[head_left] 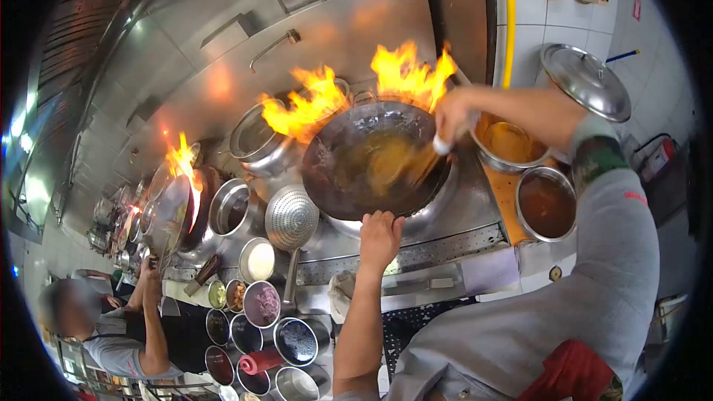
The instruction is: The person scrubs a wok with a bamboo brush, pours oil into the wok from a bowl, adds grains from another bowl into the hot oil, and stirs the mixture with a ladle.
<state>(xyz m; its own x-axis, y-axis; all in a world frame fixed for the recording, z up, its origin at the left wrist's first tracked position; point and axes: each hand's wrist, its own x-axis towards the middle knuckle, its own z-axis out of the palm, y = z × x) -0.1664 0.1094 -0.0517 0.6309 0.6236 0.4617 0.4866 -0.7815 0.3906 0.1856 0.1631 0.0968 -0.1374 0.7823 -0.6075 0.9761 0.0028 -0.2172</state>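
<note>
My right hand (453,115), gripping a brush (425,167), could burn on flames (410,78) beside it; my left hand (381,238) grips the wok (323,182).

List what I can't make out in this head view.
- Tool: its lower end is blurred by motion in the wok, head view.
- Right grip: motion blur hides the exact finger placement, head view.
- Left grip: the back of the hand hides the palm, head view.
- Red wall tag: any print is too small to read, head view.
</note>
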